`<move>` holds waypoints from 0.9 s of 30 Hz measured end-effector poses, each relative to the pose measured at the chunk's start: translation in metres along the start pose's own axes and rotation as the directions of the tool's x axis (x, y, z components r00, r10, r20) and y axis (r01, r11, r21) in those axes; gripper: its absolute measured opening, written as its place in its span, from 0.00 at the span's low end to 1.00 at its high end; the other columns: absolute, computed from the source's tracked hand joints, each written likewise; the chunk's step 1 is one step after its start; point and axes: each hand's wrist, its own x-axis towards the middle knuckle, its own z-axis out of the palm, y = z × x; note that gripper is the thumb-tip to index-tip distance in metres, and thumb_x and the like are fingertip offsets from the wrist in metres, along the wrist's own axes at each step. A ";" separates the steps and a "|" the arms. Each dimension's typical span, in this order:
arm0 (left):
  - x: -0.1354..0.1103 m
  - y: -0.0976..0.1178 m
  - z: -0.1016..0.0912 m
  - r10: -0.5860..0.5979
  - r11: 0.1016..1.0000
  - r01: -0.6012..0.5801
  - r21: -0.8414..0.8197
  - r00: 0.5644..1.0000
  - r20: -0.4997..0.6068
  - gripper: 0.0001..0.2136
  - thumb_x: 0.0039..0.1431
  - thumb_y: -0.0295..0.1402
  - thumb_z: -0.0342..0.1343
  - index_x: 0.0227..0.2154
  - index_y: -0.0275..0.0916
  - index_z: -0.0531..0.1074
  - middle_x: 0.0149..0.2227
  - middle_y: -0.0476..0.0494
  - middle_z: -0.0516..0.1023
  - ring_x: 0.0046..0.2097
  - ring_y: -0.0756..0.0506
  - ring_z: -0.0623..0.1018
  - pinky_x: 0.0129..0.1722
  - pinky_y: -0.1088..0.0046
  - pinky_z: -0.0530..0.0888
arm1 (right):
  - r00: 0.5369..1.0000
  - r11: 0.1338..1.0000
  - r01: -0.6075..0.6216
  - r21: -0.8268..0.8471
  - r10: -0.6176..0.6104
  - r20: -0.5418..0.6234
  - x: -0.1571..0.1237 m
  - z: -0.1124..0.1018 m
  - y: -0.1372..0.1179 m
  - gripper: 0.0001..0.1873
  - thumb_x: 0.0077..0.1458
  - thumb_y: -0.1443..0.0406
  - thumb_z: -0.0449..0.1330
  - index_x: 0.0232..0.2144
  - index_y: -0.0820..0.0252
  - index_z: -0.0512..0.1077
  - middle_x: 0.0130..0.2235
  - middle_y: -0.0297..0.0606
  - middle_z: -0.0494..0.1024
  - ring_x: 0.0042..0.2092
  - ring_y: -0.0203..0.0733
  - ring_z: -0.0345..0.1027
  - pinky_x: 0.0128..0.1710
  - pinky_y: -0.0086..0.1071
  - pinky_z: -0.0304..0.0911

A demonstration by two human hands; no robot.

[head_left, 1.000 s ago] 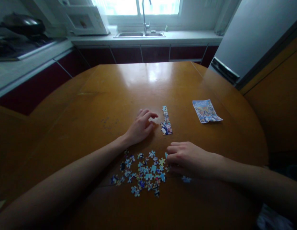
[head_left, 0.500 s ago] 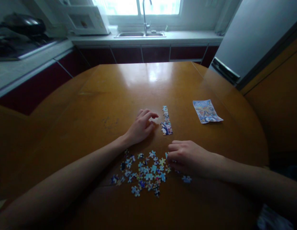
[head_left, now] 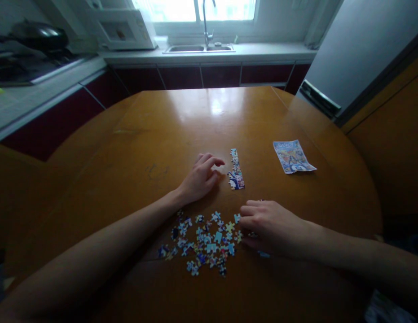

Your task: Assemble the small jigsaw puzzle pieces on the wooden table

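1. Joined so far: a single short strip of puzzle pieces, one piece wide, lying flat on the worktop and running away from the person; no frame or larger block shows anywhere

2. Left to join: by far the greater share, judging by the loose pieces spread in a heap nearer the person than the strip, most face up, a few showing pale backs; they look scattered, not sorted by edge or colour

3. Left hand: resting on the worktop just left of the strip, forefinger stretched toward it but apart from it; the grip is loose and half curled, with nothing visible between thumb and fingers

4. Right hand: palm down over the right edge of the heap, fingertips touching or just above the nearest pieces; the fingers are curled under, so I cannot tell whether the grip has closed on a piece

5. One stray piece lies beside the right wrist, apart from the heap

6. A printed leaflet with a colourful picture lies well to the right of the strip, untouched by either hand

7. Beyond the worktop stand a sink under the window, a microwave, a pan and a fridge
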 end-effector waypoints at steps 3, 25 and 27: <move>0.000 0.000 0.000 0.002 1.000 -0.002 -0.004 1.000 0.002 0.13 0.58 0.22 0.50 0.44 0.40 0.71 0.43 0.44 0.74 0.48 0.42 0.69 0.51 0.60 0.68 | 0.999 0.999 -0.041 -0.006 0.041 0.010 0.000 0.002 -0.005 0.07 0.58 0.63 0.63 0.32 0.61 0.73 0.36 0.39 0.76 0.37 0.41 0.67 0.35 0.35 0.60; 0.001 0.001 0.000 -0.001 1.000 0.001 0.007 1.000 0.003 0.13 0.59 0.22 0.50 0.44 0.40 0.71 0.43 0.44 0.73 0.48 0.42 0.69 0.51 0.60 0.69 | 0.991 0.991 -0.135 0.020 0.135 -0.011 0.000 0.011 -0.010 0.02 0.57 0.68 0.59 0.33 0.62 0.72 0.37 0.40 0.76 0.37 0.41 0.66 0.35 0.33 0.59; 0.001 0.003 -0.001 -0.010 1.000 0.010 0.010 1.000 0.006 0.13 0.59 0.22 0.50 0.44 0.40 0.71 0.43 0.44 0.73 0.49 0.42 0.69 0.51 0.60 0.69 | 0.992 0.992 -0.126 0.017 0.126 -0.029 -0.001 0.014 -0.008 0.02 0.57 0.68 0.59 0.32 0.62 0.72 0.36 0.40 0.76 0.37 0.40 0.66 0.35 0.33 0.59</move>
